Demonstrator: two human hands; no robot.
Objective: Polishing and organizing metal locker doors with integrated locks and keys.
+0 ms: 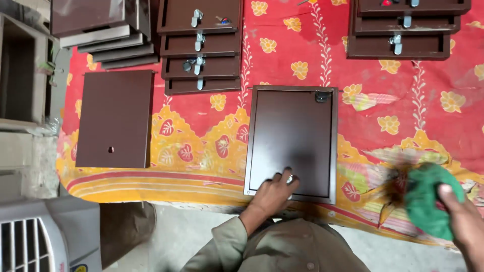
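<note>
Brown framed door [292,143] lies flat on red floral cloth [302,45], long axis running away from person, latch at far right corner. Left hand [272,191] pinches small metal knob [290,178] at near edge. Right hand [461,219] clutches green rag [426,201], blurred, just right of door. Plain panel [116,119] left; door stacks [201,45] beyond.

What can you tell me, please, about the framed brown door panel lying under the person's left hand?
The framed brown door panel is a dark brown rectangle, apparently painted metal, with a raised, lighter-edged frame all round. It lies flat on the red and yellow floral cloth, long side running away from the person. A small dark fitting sits at its far right corner. The left hand rests on its near edge, fingers at a small shiny part.
</note>
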